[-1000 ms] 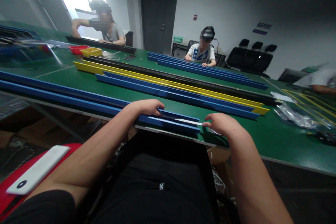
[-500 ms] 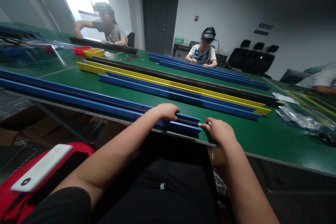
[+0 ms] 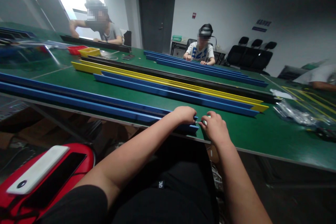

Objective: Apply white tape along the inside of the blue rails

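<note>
A long blue channel-shaped profile (image 3: 86, 107) lies along the near edge of the table, its right end close to both hands. My left hand (image 3: 185, 115) is over that end, fingers curled down inside the channel; what they grip, if anything, is hidden. Just past the end, my right hand (image 3: 215, 126) pinches a thin, pale strip-like piece (image 3: 197, 122) between thumb and finger. This piece reaches toward the left fingertips and is too small to name.
Across the green table (image 3: 249, 133) lie another blue profile (image 3: 173, 92), a yellow profile (image 3: 168, 82) and black ones. Red (image 3: 76, 50) and yellow trays (image 3: 89, 52) stand at the left. Clear plastic bags (image 3: 291, 113) lie at the right. Co-workers sit opposite.
My left hand has slid right along the blue profile to its end, close to my right hand. My right hand's fingers have lifted slightly, with the thumb and finger still pinched.
</note>
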Demonstrator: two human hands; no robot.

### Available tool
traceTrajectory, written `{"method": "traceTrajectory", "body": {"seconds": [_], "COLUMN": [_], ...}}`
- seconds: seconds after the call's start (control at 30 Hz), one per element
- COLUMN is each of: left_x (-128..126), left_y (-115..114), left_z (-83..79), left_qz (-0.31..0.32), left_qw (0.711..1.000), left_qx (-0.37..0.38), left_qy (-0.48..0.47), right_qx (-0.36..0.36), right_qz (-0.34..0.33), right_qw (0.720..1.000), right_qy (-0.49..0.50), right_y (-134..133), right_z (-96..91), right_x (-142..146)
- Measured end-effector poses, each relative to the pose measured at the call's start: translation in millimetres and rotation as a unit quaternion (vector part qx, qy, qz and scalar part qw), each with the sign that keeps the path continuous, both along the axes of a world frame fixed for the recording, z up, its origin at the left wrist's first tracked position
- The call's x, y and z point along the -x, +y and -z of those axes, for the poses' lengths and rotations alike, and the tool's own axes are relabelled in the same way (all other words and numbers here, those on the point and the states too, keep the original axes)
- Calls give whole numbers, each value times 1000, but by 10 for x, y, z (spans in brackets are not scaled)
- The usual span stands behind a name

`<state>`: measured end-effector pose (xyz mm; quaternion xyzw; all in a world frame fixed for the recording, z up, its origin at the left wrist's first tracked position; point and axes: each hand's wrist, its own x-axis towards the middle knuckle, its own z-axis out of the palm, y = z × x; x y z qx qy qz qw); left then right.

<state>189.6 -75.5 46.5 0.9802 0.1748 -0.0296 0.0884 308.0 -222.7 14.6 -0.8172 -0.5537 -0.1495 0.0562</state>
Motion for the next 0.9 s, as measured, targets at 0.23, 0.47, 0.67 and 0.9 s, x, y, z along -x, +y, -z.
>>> {"method": "traceTrajectory", "body": {"seconds": [0.23, 0.47, 0.67, 0.9], "left_x": [-59, -18, -12, -12], "left_y": [-34, -40, -48, -48], "left_z": [-2, -5, -3, 8], "left_qz": [2, -18, -22, -29], "left_qw": [1000, 1000, 999, 999], "left_qx": [13, 24, 26, 15], "left_qy": [-10, -8, -2, -10], "right_qx": [-90, -118, -130, -155], "right_qz": [-43, -78, -132, -36], "right_qw": [987, 979, 968, 976], "right_qy": [125, 149, 169, 151], "right_y": [129, 95, 55, 42], "right_z": [273, 275, 278, 286], "right_x": [-31, 13, -18, -33]}}
